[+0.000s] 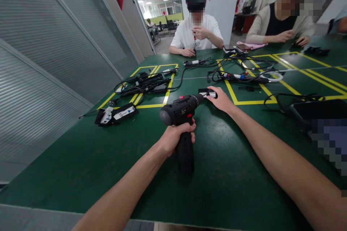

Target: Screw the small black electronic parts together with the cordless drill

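My left hand (175,138) is wrapped round the grip of a black cordless drill (180,113), held above the green table (222,173) with its nose pointing right and away. My right hand (222,99) reaches forward and pinches a small black and white part (207,93) that lies on the table just past the drill's tip. The drill's tip sits close against that part; I cannot tell whether they touch.
Opened black and white parts (116,114) lie at the left. Cables and tools (146,83) fill a yellow-taped square, with more cables (244,74) further right. A dark tray (317,110) sits at the right edge. Two people sit across the table, one holding a screwdriver (194,41).
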Tool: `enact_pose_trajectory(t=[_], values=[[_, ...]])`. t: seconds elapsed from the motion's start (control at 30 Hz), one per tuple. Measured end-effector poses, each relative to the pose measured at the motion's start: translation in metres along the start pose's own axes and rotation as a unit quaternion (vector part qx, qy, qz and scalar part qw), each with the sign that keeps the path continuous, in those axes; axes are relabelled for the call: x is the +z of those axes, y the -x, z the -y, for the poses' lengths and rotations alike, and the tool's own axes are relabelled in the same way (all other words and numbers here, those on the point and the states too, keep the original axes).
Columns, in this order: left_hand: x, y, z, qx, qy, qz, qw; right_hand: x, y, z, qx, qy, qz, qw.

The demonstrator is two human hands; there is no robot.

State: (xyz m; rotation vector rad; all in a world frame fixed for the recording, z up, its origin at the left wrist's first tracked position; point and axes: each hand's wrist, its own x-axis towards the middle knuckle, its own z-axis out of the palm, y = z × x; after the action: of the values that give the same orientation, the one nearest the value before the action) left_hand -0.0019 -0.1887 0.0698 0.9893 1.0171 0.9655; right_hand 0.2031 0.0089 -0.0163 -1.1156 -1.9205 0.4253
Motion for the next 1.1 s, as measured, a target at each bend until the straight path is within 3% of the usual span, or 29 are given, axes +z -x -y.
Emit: enact_pose_trajectory(t=[1.1], values=[[-0.0026,-0.002,0.0031,0.01,0.002,0.012,1.0,-0.0003,0.0,0.0004,-0.001,0.002,0.003,1.0]])
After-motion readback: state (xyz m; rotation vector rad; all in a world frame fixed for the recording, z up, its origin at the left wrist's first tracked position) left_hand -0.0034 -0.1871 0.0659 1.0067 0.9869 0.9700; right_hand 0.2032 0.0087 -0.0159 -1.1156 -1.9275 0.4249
